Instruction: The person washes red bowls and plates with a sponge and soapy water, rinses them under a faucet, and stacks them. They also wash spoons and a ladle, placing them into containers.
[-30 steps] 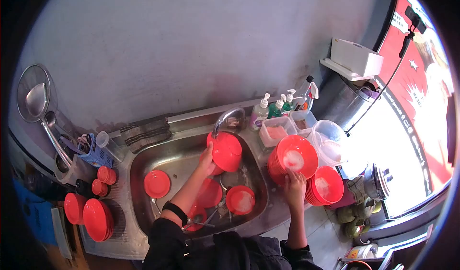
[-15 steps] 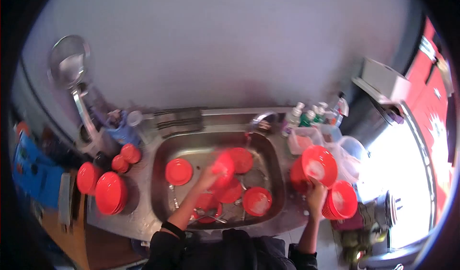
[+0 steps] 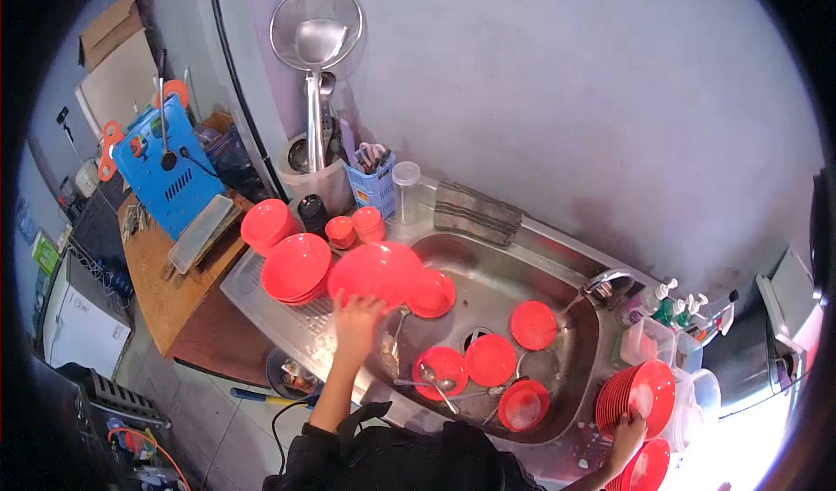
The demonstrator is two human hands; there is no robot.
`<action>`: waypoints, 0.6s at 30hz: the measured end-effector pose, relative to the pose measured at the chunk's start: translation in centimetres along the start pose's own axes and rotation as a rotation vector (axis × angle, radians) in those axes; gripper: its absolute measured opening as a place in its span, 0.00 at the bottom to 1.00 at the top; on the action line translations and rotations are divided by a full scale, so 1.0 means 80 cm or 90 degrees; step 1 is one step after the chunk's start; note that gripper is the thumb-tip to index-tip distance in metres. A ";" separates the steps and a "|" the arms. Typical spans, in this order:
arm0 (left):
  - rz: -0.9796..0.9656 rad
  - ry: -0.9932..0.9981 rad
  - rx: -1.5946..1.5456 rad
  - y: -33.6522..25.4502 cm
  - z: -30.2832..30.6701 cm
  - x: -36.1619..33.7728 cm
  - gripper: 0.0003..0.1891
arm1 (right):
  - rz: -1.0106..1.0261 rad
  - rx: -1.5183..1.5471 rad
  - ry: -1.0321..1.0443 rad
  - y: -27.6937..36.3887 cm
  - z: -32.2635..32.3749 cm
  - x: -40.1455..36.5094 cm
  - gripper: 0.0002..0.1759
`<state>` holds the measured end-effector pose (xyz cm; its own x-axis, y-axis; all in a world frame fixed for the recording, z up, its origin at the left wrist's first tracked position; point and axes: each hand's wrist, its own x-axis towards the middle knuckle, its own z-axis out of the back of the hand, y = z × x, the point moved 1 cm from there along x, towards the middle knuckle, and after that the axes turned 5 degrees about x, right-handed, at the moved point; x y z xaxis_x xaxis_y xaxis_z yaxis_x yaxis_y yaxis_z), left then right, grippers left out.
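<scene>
Red bowl (image 3: pixel 376 271) clamped at rim by left hand (image 3: pixel 355 317) beside sink (image 3: pixel 557 417); right hand (image 3: pixel 629 428) touching bowl stack (image 3: pixel 640 393), grip unclear.

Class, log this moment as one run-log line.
left hand: holds red bowl at sink edge | right hand: touches bowl stack | in sink: red dishes, spoons

Red bowl (image 3: pixel 376 272), steel-grey sink (image 3: pixel 488 269), blue basket (image 3: pixel 376 188)

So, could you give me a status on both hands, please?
Left hand holds red bowl at left edge of sink. Right hand on stacked bowls. Drainboard bowls close beside.
</scene>
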<state>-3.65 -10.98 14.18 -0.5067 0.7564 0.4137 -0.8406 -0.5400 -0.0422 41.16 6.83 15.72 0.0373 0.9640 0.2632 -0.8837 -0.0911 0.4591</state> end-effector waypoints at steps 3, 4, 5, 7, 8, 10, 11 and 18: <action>0.114 -0.098 0.109 0.043 0.023 0.015 0.10 | -0.005 0.009 0.008 0.013 0.000 0.007 0.14; 0.117 -0.096 0.112 0.054 0.026 0.017 0.10 | -0.076 0.022 0.085 0.007 -0.001 0.011 0.15; 0.166 -0.111 0.143 0.066 0.024 0.018 0.10 | -0.073 0.023 0.086 0.003 -0.004 0.013 0.15; 0.213 -0.124 0.175 0.087 0.017 0.017 0.11 | -0.056 0.036 0.078 0.008 -0.001 0.010 0.15; 0.248 -0.122 0.180 0.097 0.010 0.016 0.11 | -0.056 0.036 0.079 0.008 -0.001 0.010 0.15; 0.281 -0.119 0.186 0.114 -0.001 0.014 0.11 | -0.039 0.035 0.053 0.009 -0.001 0.009 0.15; 0.303 -0.087 0.194 0.121 -0.007 0.011 0.11 | -0.042 0.036 0.053 0.008 -0.001 0.010 0.15; 0.307 0.003 0.203 0.136 -0.022 0.002 0.11 | 0.036 -0.077 0.006 0.016 -0.007 0.009 0.14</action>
<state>-13.22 -16.07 12.19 -0.8195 0.3987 0.4117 -0.4158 -0.9080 0.0514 39.75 7.54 16.01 -0.0188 0.9606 0.2774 -0.9339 -0.1160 0.3383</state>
